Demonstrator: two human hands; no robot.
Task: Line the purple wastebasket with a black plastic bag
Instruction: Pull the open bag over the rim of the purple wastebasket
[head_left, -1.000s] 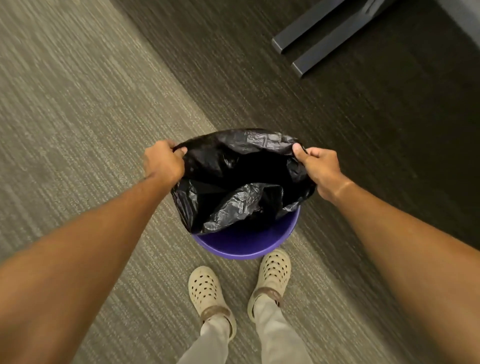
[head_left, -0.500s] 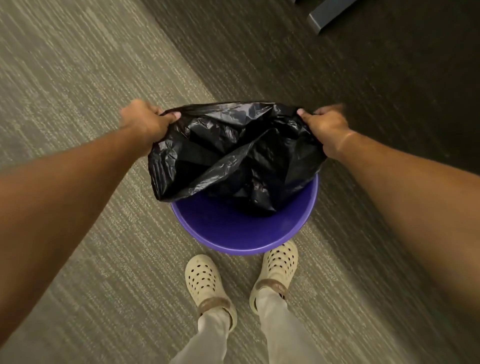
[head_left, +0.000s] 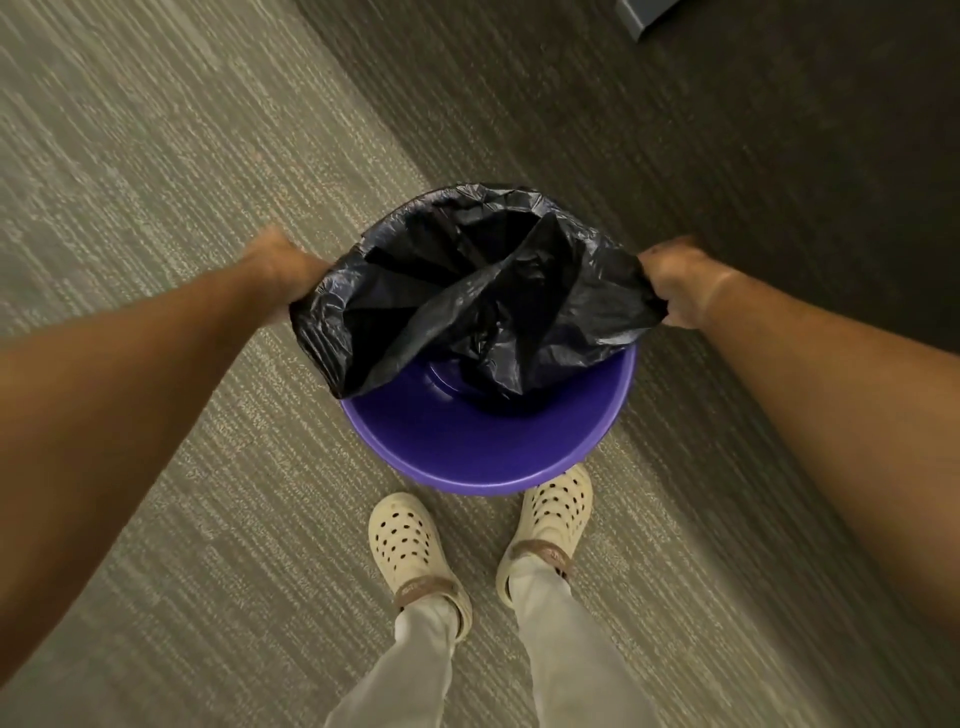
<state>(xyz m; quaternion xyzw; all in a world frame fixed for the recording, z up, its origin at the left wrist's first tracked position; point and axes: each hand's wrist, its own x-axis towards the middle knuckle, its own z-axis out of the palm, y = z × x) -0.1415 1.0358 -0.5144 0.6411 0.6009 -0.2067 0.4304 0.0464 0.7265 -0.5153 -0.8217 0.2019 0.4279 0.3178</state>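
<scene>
A round purple wastebasket (head_left: 483, 452) stands on the carpet just in front of my feet. A black plastic bag (head_left: 483, 291) hangs into it, its far edge stretched over the basket's far rim. The near half of the basket's inside is bare purple. My left hand (head_left: 283, 270) grips the bag's edge at the basket's left side. My right hand (head_left: 680, 280) grips the bag's edge at the right side, stretching it outward. Both hands are closed on the plastic.
My two cream clogs (head_left: 410, 551) and light trouser legs (head_left: 571, 649) are close behind the basket. The floor is striped grey carpet (head_left: 156, 156) on the left and darker carpet on the right. A grey furniture foot (head_left: 644, 18) shows at the top right.
My hands have pulled the bag's mouth wider and lower. The far edge now wraps the basket's far rim, and the bag's body has dropped deeper inside.
</scene>
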